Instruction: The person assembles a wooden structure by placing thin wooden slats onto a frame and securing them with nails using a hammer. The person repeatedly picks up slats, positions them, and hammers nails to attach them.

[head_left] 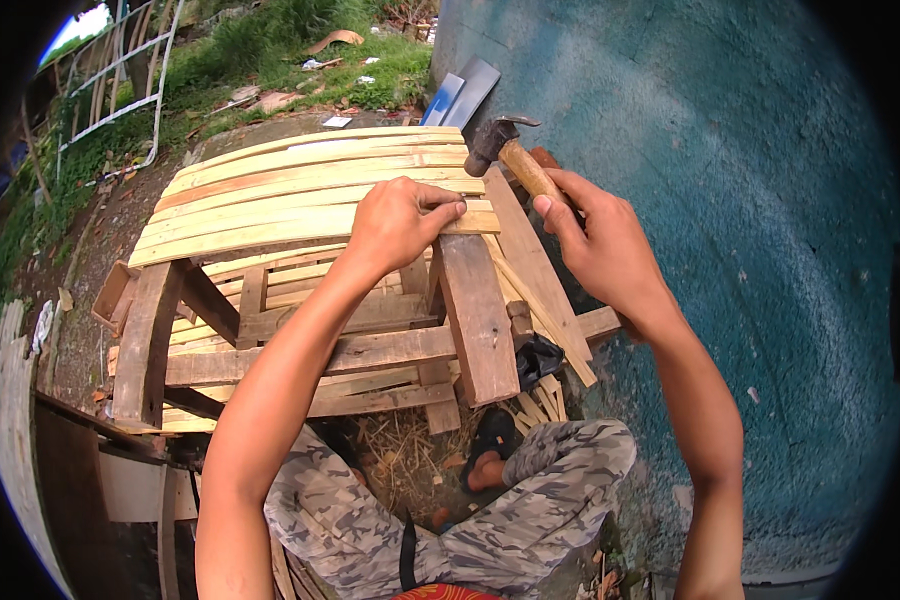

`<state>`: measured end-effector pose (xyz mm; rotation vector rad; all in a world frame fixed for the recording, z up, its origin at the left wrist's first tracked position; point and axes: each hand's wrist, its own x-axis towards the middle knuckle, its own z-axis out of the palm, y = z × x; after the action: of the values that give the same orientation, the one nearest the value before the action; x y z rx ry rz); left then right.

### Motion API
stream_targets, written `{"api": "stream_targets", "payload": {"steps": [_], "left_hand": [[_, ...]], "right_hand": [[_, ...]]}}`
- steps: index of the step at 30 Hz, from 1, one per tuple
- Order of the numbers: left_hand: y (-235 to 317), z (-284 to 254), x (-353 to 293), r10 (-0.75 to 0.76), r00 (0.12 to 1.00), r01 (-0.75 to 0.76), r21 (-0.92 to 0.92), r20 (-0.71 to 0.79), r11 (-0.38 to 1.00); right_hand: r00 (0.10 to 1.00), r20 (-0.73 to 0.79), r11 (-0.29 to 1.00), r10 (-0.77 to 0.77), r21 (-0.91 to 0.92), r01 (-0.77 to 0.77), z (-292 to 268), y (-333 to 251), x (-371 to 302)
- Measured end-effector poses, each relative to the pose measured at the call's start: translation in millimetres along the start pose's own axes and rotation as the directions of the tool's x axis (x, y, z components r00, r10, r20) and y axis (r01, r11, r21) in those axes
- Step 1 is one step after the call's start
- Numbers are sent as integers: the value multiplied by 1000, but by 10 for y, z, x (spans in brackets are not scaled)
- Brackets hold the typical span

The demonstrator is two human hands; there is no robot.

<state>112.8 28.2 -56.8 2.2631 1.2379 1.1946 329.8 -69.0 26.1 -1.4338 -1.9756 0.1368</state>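
My right hand (610, 235) grips a claw hammer (530, 168) by its wooden handle. The dark metal head is raised over the right end of a slatted wooden bench (310, 170). At that end my left hand (402, 222) rests on the pale slats, thumb and forefinger pinched together close to the end of the nearest slat (470, 222). What the pinch holds is too small to make out. Directly below the fingertips is a thick, weathered wooden leg (475, 320). Several narrow pale slats lie side by side across the top.
A teal wall (750, 250) rises close on the right. A long plank (540, 260) and loose strips lean beside the bench, near a black plastic bag (538, 358). Behind stand blue and grey panels (460, 92). Weathered boards (80, 480) are at lower left; my legs (450, 510) are below.
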Motion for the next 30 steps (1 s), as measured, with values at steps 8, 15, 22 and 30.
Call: {"api": "stream_targets", "payload": {"steps": [8,15,22,30], "left_hand": [[28,-35,-5,-3,1000,3,8,12,1000],[53,-31,-14,-19,1000,19,15,13,1000],[16,-19,-11,7,1000,-7,10,-1,1000],[47,-28,-24,-3,1000,3,16,-1,1000]], "right_hand": [[996,27,993,-90,-73,92,-13,-47,6],[997,71,996,26,-81,-20,-17,-48,-19],[984,-177,996,-19,86,34,8,-108,4],[998,-58,999,-3,35,5,39,-79,-71]]}}
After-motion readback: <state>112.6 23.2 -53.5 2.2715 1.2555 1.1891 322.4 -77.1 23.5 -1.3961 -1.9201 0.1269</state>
